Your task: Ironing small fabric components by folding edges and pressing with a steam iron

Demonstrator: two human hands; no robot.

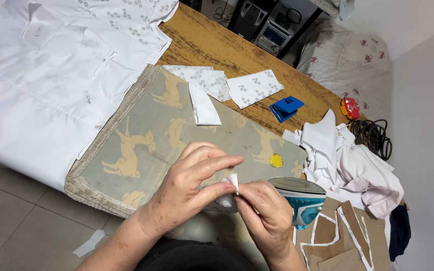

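Both hands meet low in the middle of the head view, pinching a small white fabric piece between thumbs and fingers. My left hand holds it from the left, my right hand from the right. They hover over a grey-green mat printed with tan deer, which covers part of the wooden table. A teal and grey iron stands just right of my right hand.
White garments lie spread at the upper left. Small patterned fabric pieces, a white strip, a blue box, a yellow disc, fabric scraps, brown paper patterns, a red object and a black cable lie nearby.
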